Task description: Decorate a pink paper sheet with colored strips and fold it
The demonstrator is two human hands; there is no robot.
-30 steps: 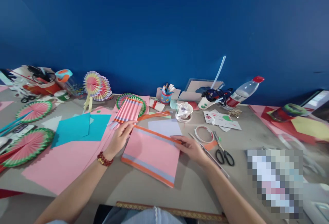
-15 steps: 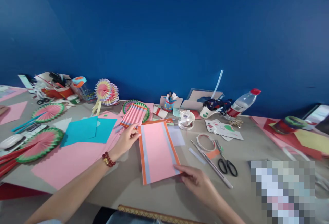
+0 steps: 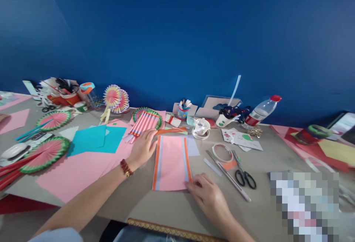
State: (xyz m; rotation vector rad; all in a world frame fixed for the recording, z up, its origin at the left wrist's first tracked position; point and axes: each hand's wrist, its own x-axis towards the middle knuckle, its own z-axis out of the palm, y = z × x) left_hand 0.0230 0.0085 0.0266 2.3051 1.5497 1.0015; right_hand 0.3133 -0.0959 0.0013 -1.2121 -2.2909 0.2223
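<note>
A pink paper sheet [image 3: 172, 164] with orange and pale lilac strips down both long sides lies in front of me on the desk. My right hand [image 3: 206, 194] pinches its lower right corner between thumb and fingers. At the sheet's upper left is my left hand [image 3: 143, 148], palm down, fingers stretched out and thumb apart, holding nothing that I can see. Its fingertips reach close to an orange paper strip [image 3: 173, 130]. Just beyond that hand lies a pleated pink paper piece [image 3: 144, 123] with orange bands.
Right of the sheet lie a utility knife [image 3: 229, 177], black-handled scissors [image 3: 244, 177] and a tape roll [image 3: 222, 152]. Blue paper [image 3: 88, 140] and pink paper [image 3: 74, 175] cover the left side, beside round paper fans [image 3: 48, 153]. A bottle [image 3: 260, 112] leans near the wall.
The sheet has been lowered and straightened. My left hand has let go of its upper left edge and stretched its fingers forward. My right hand stays at the lower right corner.
</note>
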